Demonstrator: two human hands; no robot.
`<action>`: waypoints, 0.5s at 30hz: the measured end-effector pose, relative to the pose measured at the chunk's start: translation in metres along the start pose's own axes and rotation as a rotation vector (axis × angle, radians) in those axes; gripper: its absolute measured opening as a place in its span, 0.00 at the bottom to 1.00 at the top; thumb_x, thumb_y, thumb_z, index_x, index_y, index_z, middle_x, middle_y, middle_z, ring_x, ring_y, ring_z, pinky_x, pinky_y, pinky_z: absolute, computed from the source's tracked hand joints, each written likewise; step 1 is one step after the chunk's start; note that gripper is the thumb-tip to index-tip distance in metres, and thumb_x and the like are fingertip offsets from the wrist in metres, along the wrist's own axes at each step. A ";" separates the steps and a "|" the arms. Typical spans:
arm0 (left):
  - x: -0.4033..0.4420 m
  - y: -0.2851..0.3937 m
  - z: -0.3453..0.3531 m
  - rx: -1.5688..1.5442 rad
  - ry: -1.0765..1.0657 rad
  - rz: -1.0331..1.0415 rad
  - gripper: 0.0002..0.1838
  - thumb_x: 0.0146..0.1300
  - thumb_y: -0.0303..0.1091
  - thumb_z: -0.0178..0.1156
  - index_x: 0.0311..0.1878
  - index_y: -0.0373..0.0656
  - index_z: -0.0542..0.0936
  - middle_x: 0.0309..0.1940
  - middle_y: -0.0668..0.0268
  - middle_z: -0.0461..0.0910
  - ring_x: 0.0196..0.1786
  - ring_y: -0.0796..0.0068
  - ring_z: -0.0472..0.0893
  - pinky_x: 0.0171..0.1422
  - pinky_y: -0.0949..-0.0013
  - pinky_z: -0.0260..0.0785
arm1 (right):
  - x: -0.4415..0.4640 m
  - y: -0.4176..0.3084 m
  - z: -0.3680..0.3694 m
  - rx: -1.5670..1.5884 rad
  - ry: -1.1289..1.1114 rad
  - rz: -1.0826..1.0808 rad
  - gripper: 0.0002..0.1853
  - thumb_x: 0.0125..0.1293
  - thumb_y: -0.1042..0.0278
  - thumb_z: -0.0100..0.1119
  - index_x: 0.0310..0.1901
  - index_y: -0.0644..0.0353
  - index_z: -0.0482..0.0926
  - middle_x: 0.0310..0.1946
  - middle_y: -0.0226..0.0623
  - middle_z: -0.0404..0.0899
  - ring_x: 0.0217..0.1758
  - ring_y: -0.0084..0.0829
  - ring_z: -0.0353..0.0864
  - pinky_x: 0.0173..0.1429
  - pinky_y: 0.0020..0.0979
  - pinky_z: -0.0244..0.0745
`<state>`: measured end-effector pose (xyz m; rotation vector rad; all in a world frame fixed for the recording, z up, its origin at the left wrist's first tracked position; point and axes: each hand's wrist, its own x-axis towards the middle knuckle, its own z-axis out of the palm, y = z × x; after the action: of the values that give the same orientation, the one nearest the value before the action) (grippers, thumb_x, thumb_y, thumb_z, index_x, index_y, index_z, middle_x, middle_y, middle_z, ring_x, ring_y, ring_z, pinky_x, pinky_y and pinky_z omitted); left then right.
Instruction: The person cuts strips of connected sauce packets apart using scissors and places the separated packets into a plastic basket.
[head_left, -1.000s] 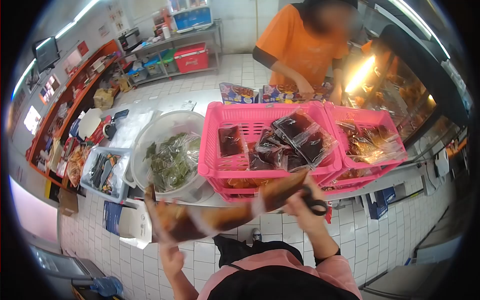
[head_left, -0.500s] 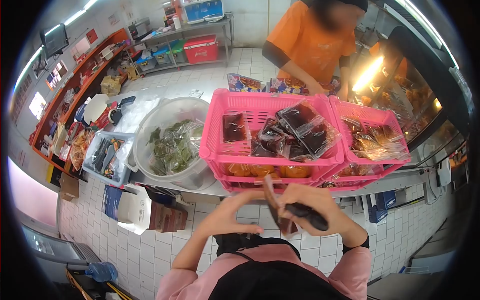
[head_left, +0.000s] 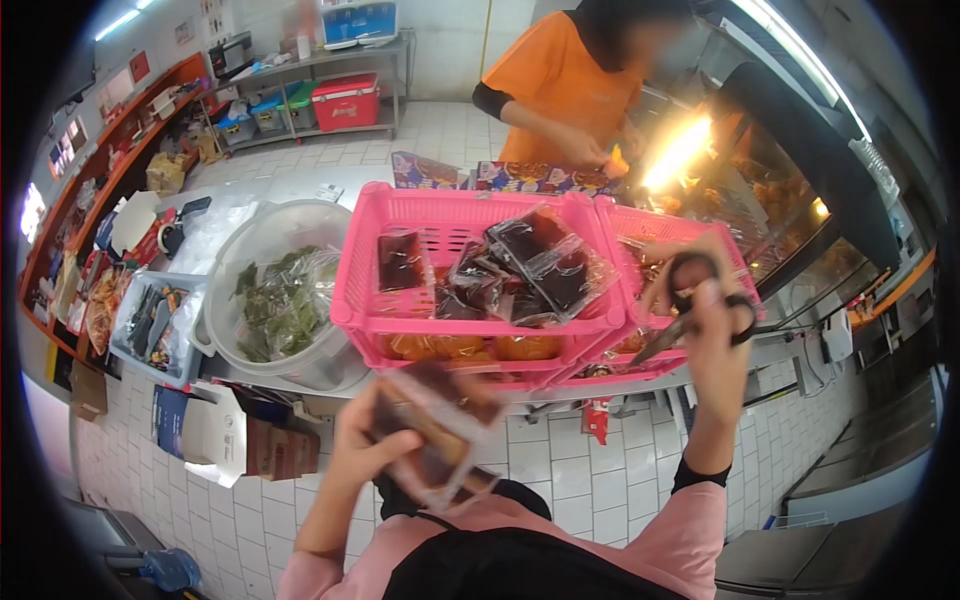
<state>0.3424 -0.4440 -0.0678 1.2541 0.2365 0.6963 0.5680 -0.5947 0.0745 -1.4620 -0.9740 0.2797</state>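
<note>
My left hand (head_left: 362, 440) is closed on clear plastic sachets of dark red-brown sauce (head_left: 425, 415), held low in front of the near pink basket; motion blurs them, so I cannot tell how many there are. Off to the right, my right hand (head_left: 715, 350) grips black-handled scissors (head_left: 662, 338), their blades pointing down and left in front of the smaller pink basket (head_left: 625, 215). More sachets of dark sauce (head_left: 545, 265) lie heaped in the large pink basket (head_left: 385, 315), with one sachet (head_left: 401, 262) apart on the left. Yellow-orange packets (head_left: 440, 347) show beneath.
Left of the baskets stands a clear tub (head_left: 225, 300) of bagged green leaves (head_left: 285, 310), then a blue-grey bin (head_left: 150, 355) of utensils. A person in orange (head_left: 565, 90) works across the counter, beside a lit glass display case (head_left: 790, 180). Open cartons (head_left: 215, 440) sit below.
The sachet has passed from beside my right hand into my left, which was open and now grips it. My right hand has moved up and right with the scissors. The view has shifted.
</note>
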 end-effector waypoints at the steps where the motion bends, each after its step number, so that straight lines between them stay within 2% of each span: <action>1: -0.006 0.007 -0.008 -0.016 0.064 -0.016 0.29 0.45 0.33 0.67 0.50 0.34 0.68 0.42 0.64 0.74 0.45 0.77 0.73 0.52 0.74 0.63 | 0.008 0.002 -0.014 -0.167 0.103 -0.113 0.13 0.59 0.66 0.48 0.41 0.65 0.74 0.26 0.27 0.69 0.29 0.18 0.67 0.35 0.21 0.63; 3: -0.017 0.014 -0.026 -0.037 0.140 -0.054 0.30 0.43 0.36 0.68 0.48 0.34 0.68 0.40 0.65 0.74 0.42 0.78 0.74 0.50 0.75 0.64 | 0.037 0.006 -0.031 -0.329 0.274 -0.278 0.12 0.58 0.67 0.53 0.41 0.63 0.74 0.25 0.26 0.69 0.28 0.13 0.65 0.31 0.15 0.60; 4: -0.022 0.017 -0.029 -0.043 0.212 -0.043 0.31 0.43 0.37 0.68 0.49 0.34 0.68 0.40 0.65 0.74 0.42 0.78 0.74 0.49 0.75 0.65 | 0.046 0.005 -0.038 -0.340 0.277 -0.232 0.09 0.57 0.71 0.55 0.40 0.61 0.73 0.26 0.26 0.70 0.28 0.12 0.66 0.30 0.15 0.60; 8: -0.036 0.027 -0.044 0.110 0.392 -0.023 0.35 0.43 0.36 0.67 0.54 0.31 0.64 0.43 0.63 0.73 0.45 0.76 0.74 0.53 0.74 0.63 | 0.087 0.037 -0.082 -0.486 0.258 -0.278 0.05 0.61 0.69 0.51 0.34 0.60 0.73 0.27 0.26 0.72 0.28 0.13 0.70 0.29 0.15 0.60; 10: -0.042 0.034 -0.052 0.181 0.469 -0.011 0.35 0.44 0.36 0.65 0.55 0.30 0.63 0.44 0.63 0.73 0.46 0.75 0.73 0.53 0.74 0.62 | 0.098 0.057 -0.107 -0.282 0.069 0.029 0.06 0.61 0.67 0.52 0.37 0.60 0.74 0.32 0.27 0.74 0.31 0.14 0.73 0.31 0.16 0.65; 11: -0.042 0.040 -0.058 0.189 0.475 -0.002 0.35 0.46 0.36 0.65 0.56 0.31 0.63 0.45 0.62 0.72 0.46 0.76 0.73 0.53 0.75 0.62 | 0.100 0.072 -0.120 -0.274 0.061 0.030 0.06 0.61 0.67 0.52 0.37 0.60 0.74 0.32 0.27 0.74 0.31 0.14 0.73 0.31 0.16 0.65; 13: -0.037 0.051 -0.070 0.228 0.542 0.035 0.34 0.48 0.36 0.64 0.57 0.31 0.63 0.46 0.61 0.72 0.46 0.76 0.73 0.53 0.75 0.63 | 0.100 0.095 -0.140 -0.313 0.032 0.169 0.08 0.59 0.67 0.54 0.40 0.58 0.75 0.33 0.31 0.77 0.34 0.16 0.73 0.37 0.17 0.68; 15: -0.023 0.072 -0.067 0.258 0.581 0.061 0.35 0.48 0.36 0.63 0.58 0.31 0.62 0.45 0.62 0.73 0.46 0.77 0.73 0.53 0.74 0.63 | 0.091 0.103 -0.147 -0.323 -0.024 0.203 0.10 0.60 0.68 0.52 0.41 0.61 0.75 0.34 0.33 0.76 0.36 0.17 0.74 0.40 0.19 0.69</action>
<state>0.2640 -0.3949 -0.0273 1.2801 0.7875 1.1019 0.7651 -0.6181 0.0412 -1.8614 -0.9198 0.2972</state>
